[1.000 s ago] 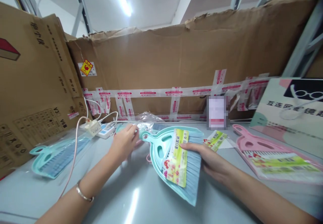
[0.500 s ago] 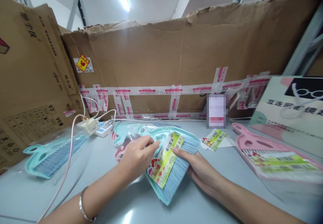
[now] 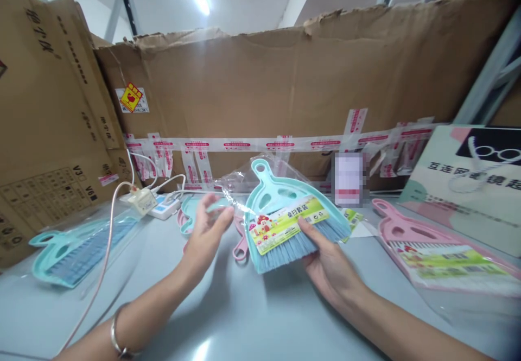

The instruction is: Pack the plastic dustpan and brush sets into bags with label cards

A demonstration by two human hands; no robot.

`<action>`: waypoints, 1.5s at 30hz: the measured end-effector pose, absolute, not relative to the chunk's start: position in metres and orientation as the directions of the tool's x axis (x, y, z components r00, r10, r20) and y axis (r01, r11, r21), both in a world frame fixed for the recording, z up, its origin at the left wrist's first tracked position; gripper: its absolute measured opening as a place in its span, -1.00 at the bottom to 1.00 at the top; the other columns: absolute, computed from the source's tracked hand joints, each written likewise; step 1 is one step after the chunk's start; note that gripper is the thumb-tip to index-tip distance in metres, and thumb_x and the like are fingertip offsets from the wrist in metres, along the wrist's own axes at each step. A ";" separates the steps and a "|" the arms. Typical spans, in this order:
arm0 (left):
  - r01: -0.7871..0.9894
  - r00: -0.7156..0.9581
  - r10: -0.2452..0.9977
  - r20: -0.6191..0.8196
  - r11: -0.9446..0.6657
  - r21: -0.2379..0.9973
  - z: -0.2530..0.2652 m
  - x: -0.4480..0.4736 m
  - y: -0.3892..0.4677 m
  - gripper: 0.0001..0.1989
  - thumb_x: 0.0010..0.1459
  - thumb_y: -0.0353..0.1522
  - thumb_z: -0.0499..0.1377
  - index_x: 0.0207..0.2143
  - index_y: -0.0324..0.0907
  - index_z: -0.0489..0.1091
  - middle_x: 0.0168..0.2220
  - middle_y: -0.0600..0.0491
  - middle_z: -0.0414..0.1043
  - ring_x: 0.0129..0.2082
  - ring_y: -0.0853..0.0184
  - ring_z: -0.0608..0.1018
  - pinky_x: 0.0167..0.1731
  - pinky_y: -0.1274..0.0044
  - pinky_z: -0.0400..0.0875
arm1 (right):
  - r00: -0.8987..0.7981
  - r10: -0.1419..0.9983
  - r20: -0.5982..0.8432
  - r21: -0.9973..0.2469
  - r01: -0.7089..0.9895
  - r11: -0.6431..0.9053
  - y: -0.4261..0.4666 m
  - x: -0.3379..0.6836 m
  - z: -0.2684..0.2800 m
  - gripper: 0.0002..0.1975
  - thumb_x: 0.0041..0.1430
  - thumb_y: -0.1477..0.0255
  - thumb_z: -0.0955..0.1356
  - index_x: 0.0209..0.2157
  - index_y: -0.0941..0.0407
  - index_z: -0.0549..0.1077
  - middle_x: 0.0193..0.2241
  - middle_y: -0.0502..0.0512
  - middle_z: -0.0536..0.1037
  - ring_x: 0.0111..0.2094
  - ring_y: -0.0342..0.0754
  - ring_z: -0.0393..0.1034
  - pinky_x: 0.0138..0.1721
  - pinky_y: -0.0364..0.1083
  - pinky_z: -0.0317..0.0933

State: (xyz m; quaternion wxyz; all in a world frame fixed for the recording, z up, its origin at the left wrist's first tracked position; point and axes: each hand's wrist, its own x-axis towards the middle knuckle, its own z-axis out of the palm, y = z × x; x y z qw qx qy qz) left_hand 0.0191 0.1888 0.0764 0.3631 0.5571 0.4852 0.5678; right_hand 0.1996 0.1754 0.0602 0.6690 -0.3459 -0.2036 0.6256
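My right hand grips a teal dustpan and brush set by its lower right side, thumb on the front of the card. Blue bristles hang below the yellow-green label card. A clear plastic bag surrounds the set, its loose end spreading to the upper left. To the left of the set, my left hand is open, fingers apart and holding nothing visible. Whether its fingertips touch the bag I cannot tell. Behind that hand lie more teal and pink dustpans, partly hidden, with one pink handle showing.
A bagged teal set lies at left, a bagged pink set at right. A white cable runs from the adapter and power strip. Another label card lies behind the held set. Large cardboard walls the back.
The dustpan set has been raised and turned, its handle now pointing up. My left hand has come off it, moving left and opening. The right hand keeps its grip.
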 end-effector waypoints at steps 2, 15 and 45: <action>-0.021 0.128 0.992 0.016 -0.014 1.000 0.072 0.027 0.188 -0.41 0.05 -0.16 0.13 0.09 -0.15 0.06 0.03 -0.16 0.25 -0.13 0.18 0.46 -0.18 0.35 0.38 | 0.124 0.980 -0.157 -0.731 -0.682 -0.031 0.174 0.197 0.059 -0.47 -0.15 0.42 0.46 -0.06 0.06 0.35 -0.23 0.03 0.55 -0.20 0.01 0.44 -0.27 -0.09 0.40; 0.026 0.226 0.968 0.107 -0.116 0.993 0.059 0.023 0.192 -0.47 -0.02 -0.26 0.22 0.00 -0.20 0.18 0.00 -0.11 0.33 -0.06 0.13 0.42 -0.11 0.36 0.33 | 0.348 0.924 -0.159 -0.960 -0.271 -0.063 0.202 0.233 0.055 -0.47 -0.28 0.36 0.50 -0.21 0.09 0.31 -0.43 -0.02 0.49 -0.45 -0.13 0.39 -0.54 -0.22 0.24; -0.104 0.490 0.871 0.018 0.038 0.994 0.075 -0.001 0.211 -0.46 -0.08 -0.35 0.28 -0.02 -0.22 0.24 -0.36 -0.01 0.46 -0.34 0.34 0.49 -0.30 0.54 0.33 | 0.025 0.964 -0.265 -0.875 -0.426 -0.230 0.207 0.233 0.055 -0.91 -0.10 0.57 0.43 -0.54 0.22 0.42 -0.57 0.00 0.50 -0.52 -0.23 0.43 -0.45 -0.32 0.38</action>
